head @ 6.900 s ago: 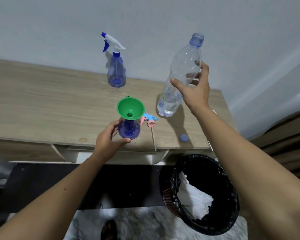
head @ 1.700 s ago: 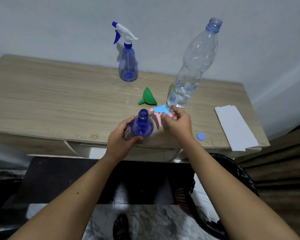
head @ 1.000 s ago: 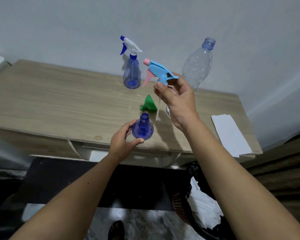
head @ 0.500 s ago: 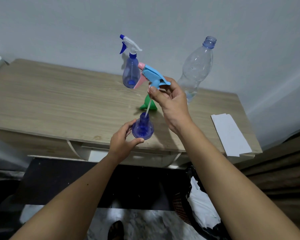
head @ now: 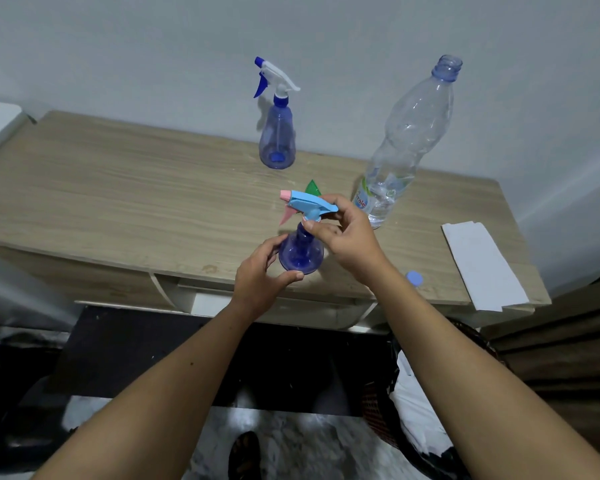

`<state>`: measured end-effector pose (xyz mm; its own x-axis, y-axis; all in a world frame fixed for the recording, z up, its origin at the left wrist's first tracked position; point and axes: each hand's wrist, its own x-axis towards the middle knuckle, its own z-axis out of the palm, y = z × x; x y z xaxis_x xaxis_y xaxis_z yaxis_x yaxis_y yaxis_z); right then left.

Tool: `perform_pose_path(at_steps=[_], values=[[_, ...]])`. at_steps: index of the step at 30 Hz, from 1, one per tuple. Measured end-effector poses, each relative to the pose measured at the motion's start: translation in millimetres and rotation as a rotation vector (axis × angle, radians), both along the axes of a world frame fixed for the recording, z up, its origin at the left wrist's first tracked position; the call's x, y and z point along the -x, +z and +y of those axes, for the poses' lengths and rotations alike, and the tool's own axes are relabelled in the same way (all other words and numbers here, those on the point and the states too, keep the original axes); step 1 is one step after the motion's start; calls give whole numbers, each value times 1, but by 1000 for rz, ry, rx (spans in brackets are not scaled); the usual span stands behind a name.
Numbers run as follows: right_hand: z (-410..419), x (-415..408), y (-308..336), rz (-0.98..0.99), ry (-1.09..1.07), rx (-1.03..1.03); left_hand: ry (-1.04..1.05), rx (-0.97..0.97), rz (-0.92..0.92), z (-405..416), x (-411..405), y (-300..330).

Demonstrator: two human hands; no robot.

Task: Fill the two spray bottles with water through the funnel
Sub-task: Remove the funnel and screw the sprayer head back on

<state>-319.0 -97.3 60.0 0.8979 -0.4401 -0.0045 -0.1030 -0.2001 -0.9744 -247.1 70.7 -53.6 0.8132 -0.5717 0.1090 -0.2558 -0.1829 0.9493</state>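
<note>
Near the wooden table's (head: 118,202) front edge stands a blue spray bottle (head: 300,254), and my left hand (head: 260,275) grips its body. A light-blue and pink spray head (head: 307,204) sits on that bottle's neck, held at its collar by the fingers of my right hand (head: 343,237). A second blue spray bottle (head: 277,140) with a white and blue head stands capped at the back. The green funnel (head: 312,188) lies on the table behind my hands, mostly hidden. A large clear water bottle (head: 404,143) stands open at the right with a little water at the bottom.
A blue bottle cap (head: 414,278) lies near the front edge beside my right forearm. A white sheet of paper (head: 482,265) lies at the table's right end. A bin with a black liner (head: 413,393) stands below the table on the right.
My right hand has lowered the spray head, sliding its tube into the bottle until the head sits on the neck. My left hand kept hold of the bottle.
</note>
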Motion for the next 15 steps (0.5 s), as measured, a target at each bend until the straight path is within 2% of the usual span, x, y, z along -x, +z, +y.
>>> perform_pose_path(at_steps=[5, 15], values=[[-3, -1, -1, 32, 87, 15, -3, -12, -31, 1, -2, -2], [-5, 3, -4, 15, 73, -59, -17, -14, -36, 2, -5, -4]])
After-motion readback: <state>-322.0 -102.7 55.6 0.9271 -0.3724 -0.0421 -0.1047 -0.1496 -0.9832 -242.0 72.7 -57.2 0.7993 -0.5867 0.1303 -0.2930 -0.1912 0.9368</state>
